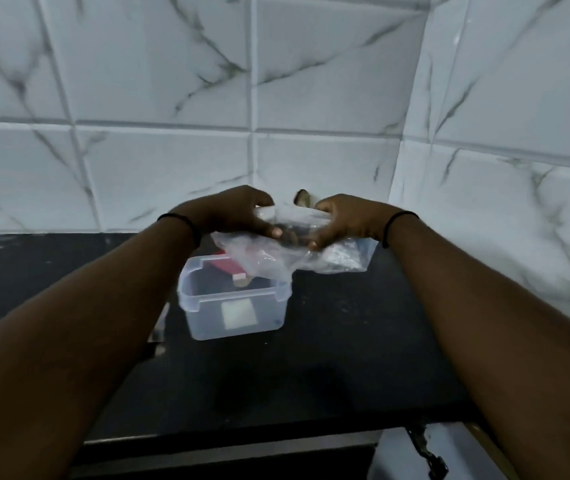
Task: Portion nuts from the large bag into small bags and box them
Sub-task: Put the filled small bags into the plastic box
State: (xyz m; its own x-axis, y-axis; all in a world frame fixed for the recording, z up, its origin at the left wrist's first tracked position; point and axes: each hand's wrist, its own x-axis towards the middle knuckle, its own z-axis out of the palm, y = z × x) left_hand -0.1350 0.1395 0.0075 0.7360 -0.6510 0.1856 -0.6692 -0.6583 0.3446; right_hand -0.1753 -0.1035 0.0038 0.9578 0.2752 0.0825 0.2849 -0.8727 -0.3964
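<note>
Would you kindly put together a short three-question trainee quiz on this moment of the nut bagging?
1. True or false: the clear plastic box on the black counter has its lid on.
2. What do the left hand and right hand hold between them?
A. a small clear bag
B. a spoon
C. a lid
3. Fill in: the wall behind is covered in white marbled ____.

Key:
1. False, it stands open.
2. A, the small clear bag.
3. tiles.

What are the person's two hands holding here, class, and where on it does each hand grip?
A small clear plastic bag, held above the open plastic box. The left hand grips its left end, the right hand its right end.
</note>
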